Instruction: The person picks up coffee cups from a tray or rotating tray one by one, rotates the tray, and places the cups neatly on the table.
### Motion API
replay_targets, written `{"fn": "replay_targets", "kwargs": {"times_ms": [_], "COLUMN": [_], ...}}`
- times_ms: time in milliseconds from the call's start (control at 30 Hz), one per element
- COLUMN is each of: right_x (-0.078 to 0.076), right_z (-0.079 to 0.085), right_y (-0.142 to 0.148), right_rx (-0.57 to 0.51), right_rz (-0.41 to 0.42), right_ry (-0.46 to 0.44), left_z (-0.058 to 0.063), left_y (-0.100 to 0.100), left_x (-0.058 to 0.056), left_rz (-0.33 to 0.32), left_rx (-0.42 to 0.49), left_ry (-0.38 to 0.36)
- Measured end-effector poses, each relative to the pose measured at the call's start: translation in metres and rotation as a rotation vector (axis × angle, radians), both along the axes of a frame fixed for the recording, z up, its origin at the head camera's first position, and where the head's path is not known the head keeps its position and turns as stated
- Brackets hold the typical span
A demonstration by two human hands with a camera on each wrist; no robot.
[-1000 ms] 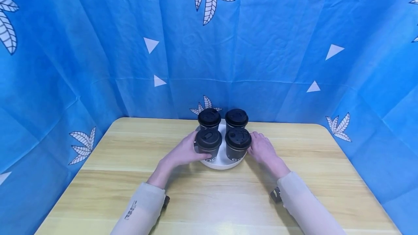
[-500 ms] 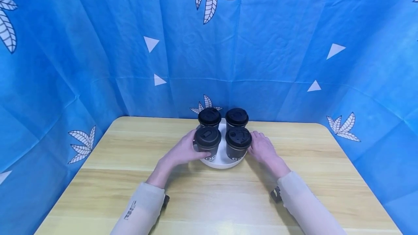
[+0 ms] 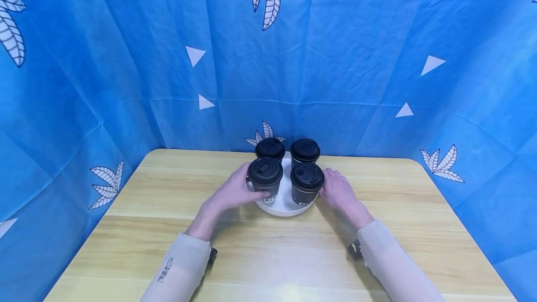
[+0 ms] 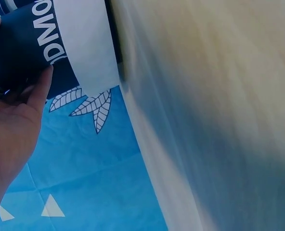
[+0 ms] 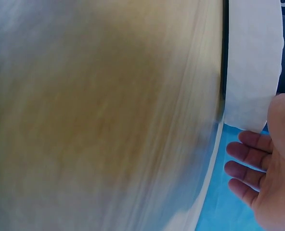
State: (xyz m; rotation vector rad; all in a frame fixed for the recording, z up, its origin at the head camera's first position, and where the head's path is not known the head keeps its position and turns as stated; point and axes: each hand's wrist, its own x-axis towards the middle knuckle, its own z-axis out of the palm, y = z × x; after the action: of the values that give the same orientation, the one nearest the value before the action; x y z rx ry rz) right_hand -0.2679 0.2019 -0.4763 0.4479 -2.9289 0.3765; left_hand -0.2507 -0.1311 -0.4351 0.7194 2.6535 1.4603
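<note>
In the head view, several lidded black paper coffee cups stand on a round white tray (image 3: pixel 283 210). My left hand (image 3: pixel 236 191) grips the front left coffee cup (image 3: pixel 265 172) from its left side, thumb across the front. In the left wrist view that cup (image 4: pixel 17 48), with white lettering, is between the thumb and fingers of the left hand (image 4: pixel 12 130). My right hand (image 3: pixel 337 191) is at the tray's right side, beside the front right cup (image 3: pixel 307 178). In the right wrist view, the right hand's fingers (image 5: pixel 248 156) extend loosely by the white tray wall (image 5: pixel 253 62).
Two more cups, back left (image 3: pixel 270 149) and back right (image 3: pixel 305 150), stand close behind the front ones. The wooden table (image 3: pixel 285 264) extends to both sides and toward me. A blue curtain (image 3: pixel 348 59) with leaf prints hangs right behind the table's far edge.
The front left cup has shifted slightly up and to the left in the head view, with my left hand moving along with it. My right hand and the tray stay nearly where they were.
</note>
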Motion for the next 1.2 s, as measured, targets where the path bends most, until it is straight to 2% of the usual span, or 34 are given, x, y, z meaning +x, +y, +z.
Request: {"fn": "replay_targets", "kwargs": {"times_ms": [433, 700, 1200], "right_x": [0.004, 0.005, 0.003], "right_z": [0.002, 0.004, 0.005], "right_y": [-0.001, -0.002, 0.0], "right_rx": [-0.012, -0.014, -0.011], "right_rz": [-0.001, 0.004, 0.01], "right_ry": [0.01, 0.023, 0.012], "left_z": [0.009, 0.014, 0.023], "left_y": [-0.006, -0.012, -0.027], "left_x": [0.001, 0.001, 0.001], "left_rz": [0.037, 0.023, 0.073], "left_rx": [-0.032, -0.002, 0.015], "left_ry": [-0.021, -0.011, 0.003]}}
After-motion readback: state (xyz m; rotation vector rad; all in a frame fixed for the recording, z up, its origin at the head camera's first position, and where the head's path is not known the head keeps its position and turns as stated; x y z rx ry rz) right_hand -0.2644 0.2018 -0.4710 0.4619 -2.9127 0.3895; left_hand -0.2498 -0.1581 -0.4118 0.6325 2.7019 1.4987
